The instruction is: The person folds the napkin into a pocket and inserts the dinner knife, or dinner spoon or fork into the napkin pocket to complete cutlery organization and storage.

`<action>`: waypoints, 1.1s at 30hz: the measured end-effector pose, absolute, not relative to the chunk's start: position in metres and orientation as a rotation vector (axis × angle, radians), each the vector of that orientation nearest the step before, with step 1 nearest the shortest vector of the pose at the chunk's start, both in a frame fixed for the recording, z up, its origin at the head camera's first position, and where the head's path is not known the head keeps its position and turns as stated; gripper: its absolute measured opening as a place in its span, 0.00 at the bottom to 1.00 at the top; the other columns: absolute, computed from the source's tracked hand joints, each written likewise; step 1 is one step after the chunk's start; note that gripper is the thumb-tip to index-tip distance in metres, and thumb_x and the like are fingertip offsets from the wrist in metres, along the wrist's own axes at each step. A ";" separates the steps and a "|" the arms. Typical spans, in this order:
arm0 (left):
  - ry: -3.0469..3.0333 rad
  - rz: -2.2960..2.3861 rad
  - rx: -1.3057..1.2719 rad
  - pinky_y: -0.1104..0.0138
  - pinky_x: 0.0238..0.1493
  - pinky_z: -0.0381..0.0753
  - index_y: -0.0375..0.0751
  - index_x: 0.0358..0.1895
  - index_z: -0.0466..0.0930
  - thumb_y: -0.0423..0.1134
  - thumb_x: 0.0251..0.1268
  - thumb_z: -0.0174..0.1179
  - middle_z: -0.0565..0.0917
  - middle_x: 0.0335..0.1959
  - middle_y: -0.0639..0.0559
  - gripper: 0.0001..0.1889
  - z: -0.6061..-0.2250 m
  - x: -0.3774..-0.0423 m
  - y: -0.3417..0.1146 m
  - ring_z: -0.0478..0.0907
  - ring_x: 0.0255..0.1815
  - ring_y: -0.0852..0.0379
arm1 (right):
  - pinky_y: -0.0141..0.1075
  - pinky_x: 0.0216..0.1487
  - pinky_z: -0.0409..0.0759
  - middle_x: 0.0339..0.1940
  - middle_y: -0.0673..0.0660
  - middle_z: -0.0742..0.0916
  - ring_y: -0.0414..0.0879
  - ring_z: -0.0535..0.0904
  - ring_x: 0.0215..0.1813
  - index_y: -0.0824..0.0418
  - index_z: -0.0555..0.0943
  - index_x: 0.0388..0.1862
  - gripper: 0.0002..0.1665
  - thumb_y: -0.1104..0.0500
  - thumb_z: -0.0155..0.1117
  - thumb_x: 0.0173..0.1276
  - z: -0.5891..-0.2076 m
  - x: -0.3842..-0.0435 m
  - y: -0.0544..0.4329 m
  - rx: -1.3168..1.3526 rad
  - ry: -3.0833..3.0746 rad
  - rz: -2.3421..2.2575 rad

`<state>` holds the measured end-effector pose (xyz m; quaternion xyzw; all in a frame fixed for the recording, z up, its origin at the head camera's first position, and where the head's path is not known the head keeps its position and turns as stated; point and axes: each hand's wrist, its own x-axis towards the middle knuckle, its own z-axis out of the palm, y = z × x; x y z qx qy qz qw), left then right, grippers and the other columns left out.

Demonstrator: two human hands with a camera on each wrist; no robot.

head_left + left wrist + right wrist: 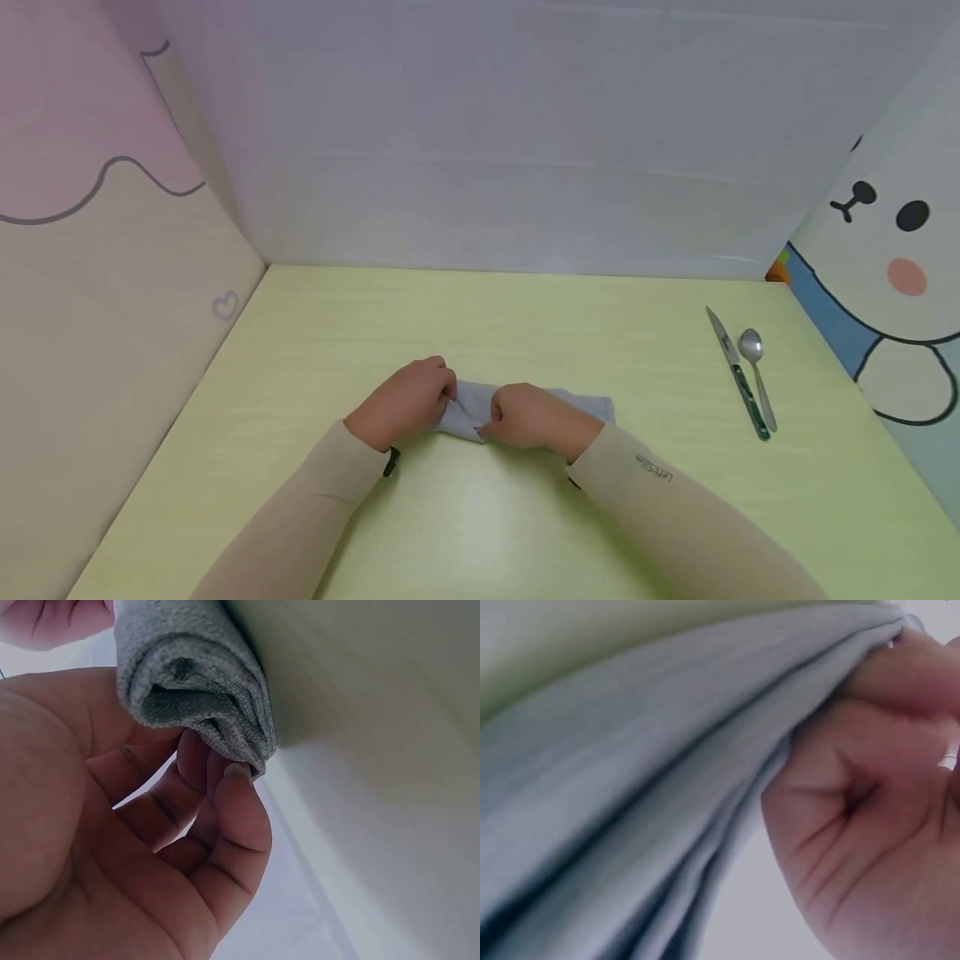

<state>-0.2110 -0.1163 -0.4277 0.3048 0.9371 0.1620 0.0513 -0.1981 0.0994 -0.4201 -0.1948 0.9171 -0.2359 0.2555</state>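
A grey cloth (471, 403), folded into a narrow strip, lies crosswise on the table in front of me. My left hand (408, 402) grips its left end with curled fingers. In the left wrist view that end of the cloth (199, 671) shows rolled layers, with thumb and fingertips closed at its edge. Further right, my right hand (534, 418) pinches the near edge of the cloth around its middle. Long folds of cloth (652, 750) run up to the fingers in the right wrist view. Beyond the right hand, the cloth's flat right end shows.
On the right side of the pale yellow-green table (480, 325) lie a knife (738, 375) with a dark green handle and a metal spoon (756, 367), side by side. A whitish wall sheet (480, 167) stands behind the table, with printed panels at left and right.
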 end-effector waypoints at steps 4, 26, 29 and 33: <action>2.855 0.482 0.918 0.62 0.42 0.82 0.40 0.36 0.85 0.24 0.68 0.60 0.78 0.34 0.51 0.08 -0.428 -0.211 -0.116 0.80 0.36 0.52 | 0.36 0.30 0.68 0.17 0.46 0.72 0.40 0.68 0.23 0.54 0.73 0.20 0.23 0.48 0.74 0.67 -0.420 -0.198 0.114 -0.605 2.545 -0.567; 2.745 0.677 0.714 0.55 0.64 0.75 0.38 0.64 0.78 0.36 0.68 0.67 0.78 0.60 0.47 0.23 -0.428 -0.224 -0.137 0.76 0.61 0.49 | 0.43 0.44 0.78 0.35 0.48 0.82 0.44 0.78 0.38 0.54 0.82 0.44 0.07 0.55 0.71 0.72 -0.413 -0.208 0.157 -0.689 2.596 -0.617; 2.655 0.733 0.669 0.54 0.64 0.75 0.37 0.66 0.77 0.36 0.69 0.67 0.79 0.61 0.48 0.24 -0.429 -0.228 -0.139 0.76 0.61 0.49 | 0.47 0.51 0.79 0.45 0.53 0.82 0.50 0.79 0.48 0.60 0.82 0.54 0.17 0.56 0.72 0.70 -0.411 -0.215 0.169 -0.610 2.688 -0.531; 2.579 0.749 0.675 0.55 0.64 0.75 0.37 0.64 0.79 0.35 0.69 0.67 0.81 0.59 0.49 0.22 -0.431 -0.235 -0.139 0.77 0.59 0.51 | 0.51 0.57 0.78 0.52 0.57 0.82 0.53 0.79 0.55 0.63 0.80 0.59 0.23 0.55 0.73 0.70 -0.412 -0.222 0.186 -0.495 2.650 -0.509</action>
